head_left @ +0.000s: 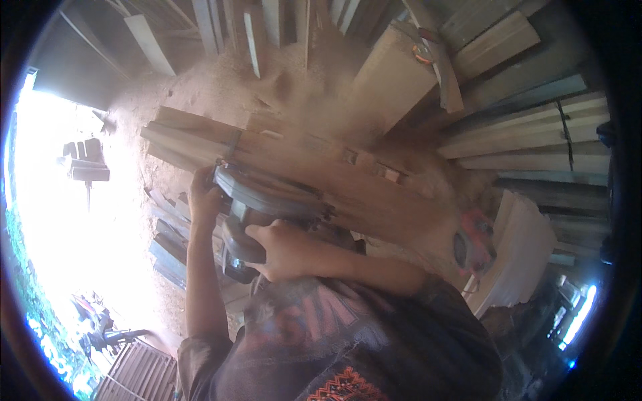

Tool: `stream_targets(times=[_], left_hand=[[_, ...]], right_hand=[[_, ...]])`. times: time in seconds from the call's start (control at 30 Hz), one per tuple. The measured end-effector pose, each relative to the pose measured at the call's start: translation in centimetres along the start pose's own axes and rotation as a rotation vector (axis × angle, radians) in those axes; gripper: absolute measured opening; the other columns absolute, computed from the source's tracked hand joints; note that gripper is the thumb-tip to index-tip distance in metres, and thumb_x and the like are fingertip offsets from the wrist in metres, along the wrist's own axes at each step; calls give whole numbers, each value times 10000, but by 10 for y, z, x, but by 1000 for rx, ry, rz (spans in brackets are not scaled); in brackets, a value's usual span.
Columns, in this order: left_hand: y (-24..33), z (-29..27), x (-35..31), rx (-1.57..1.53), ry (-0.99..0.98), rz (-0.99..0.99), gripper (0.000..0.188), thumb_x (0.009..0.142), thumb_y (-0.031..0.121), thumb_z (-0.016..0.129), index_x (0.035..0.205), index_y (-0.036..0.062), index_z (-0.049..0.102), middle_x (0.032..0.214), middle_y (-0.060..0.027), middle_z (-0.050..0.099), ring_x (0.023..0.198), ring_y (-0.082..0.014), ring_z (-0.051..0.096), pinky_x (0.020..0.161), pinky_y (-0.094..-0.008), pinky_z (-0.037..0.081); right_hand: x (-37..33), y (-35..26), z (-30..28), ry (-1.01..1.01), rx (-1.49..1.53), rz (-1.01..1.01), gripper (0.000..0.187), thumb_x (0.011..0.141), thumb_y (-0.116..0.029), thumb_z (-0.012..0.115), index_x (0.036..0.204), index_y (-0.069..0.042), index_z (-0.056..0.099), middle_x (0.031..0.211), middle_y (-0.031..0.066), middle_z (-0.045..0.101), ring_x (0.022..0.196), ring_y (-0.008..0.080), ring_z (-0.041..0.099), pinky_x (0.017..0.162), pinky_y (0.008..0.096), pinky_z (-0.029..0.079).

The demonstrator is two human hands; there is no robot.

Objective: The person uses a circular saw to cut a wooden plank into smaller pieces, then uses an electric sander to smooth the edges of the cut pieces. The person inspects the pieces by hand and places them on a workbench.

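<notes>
A grey-and-black handheld power tool (267, 190) with a long curved housing rests on or just above a long wooden board (388, 207). I cannot tell its exact kind. My left hand (203, 194) is closed at the housing's left end, its fingertips partly hidden. My right hand (287, 250) wraps round the rear handle, close to my body. The board slants from upper left to lower right and has rectangular cut-outs (349, 157) along its far side. Pale dust hangs over the board and beyond it, blurring the surface.
A red-and-black power tool (476, 242) lies by the board's right end, near a pale wood block (518, 250). Planks (535, 134) are stacked at the right, and more lean at the back. Sawdust (200, 83) covers the ground. Offcuts (168, 247) lie at the left.
</notes>
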State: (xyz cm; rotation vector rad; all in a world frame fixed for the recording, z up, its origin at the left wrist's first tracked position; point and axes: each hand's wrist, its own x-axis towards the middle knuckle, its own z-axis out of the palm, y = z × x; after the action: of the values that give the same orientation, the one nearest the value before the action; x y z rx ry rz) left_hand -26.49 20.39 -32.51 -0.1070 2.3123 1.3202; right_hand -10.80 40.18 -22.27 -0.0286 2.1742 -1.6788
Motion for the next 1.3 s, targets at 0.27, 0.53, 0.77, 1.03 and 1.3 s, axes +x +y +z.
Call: stream_targets(times=[0.27, 0.53, 0.77, 1.03, 1.3], left_hand=[[0, -2, 1, 95, 32, -79, 513, 786, 1, 614, 1288, 48, 708, 1082, -174, 765, 959, -261, 742, 851, -381, 585], [-9, -12, 15, 198, 69, -56, 538, 793, 20, 645, 1326, 66, 705, 1129, -143, 775, 982, -251, 747, 876, -396, 587], [-2, -9, 11, 156, 65, 92, 332, 948, 109, 687, 1261, 1, 670, 959, -101, 748, 659, -167, 701, 484, -306, 533], [3, -16, 8, 169, 49, -62, 528, 795, -7, 585, 1302, 52, 720, 1050, -173, 766, 864, -230, 755, 743, -359, 599], [8, -30, 14, 135, 51, -54, 527, 793, -2, 581, 1304, 37, 704, 1021, -167, 763, 859, -230, 755, 746, -357, 602]], right_hand=[[3, 0, -2, 10, 57, -25, 383, 851, -215, 854, 1058, 22, 637, 914, 322, 723, 956, 512, 725, 848, 545, 575], [10, -7, -3, -3, 36, -25, 362, 862, -222, 844, 1035, 17, 634, 910, 324, 722, 938, 506, 729, 838, 550, 569], [10, -7, -1, 8, 49, -35, 352, 865, -211, 838, 1030, 23, 633, 887, 324, 720, 917, 503, 735, 819, 543, 575], [12, -6, 5, 9, 48, -53, 350, 868, -213, 829, 1031, 30, 636, 871, 321, 723, 897, 484, 750, 812, 532, 588], [28, -17, 5, -11, 45, -39, 359, 868, -216, 832, 1044, 27, 635, 863, 314, 725, 889, 474, 755, 803, 532, 592]])
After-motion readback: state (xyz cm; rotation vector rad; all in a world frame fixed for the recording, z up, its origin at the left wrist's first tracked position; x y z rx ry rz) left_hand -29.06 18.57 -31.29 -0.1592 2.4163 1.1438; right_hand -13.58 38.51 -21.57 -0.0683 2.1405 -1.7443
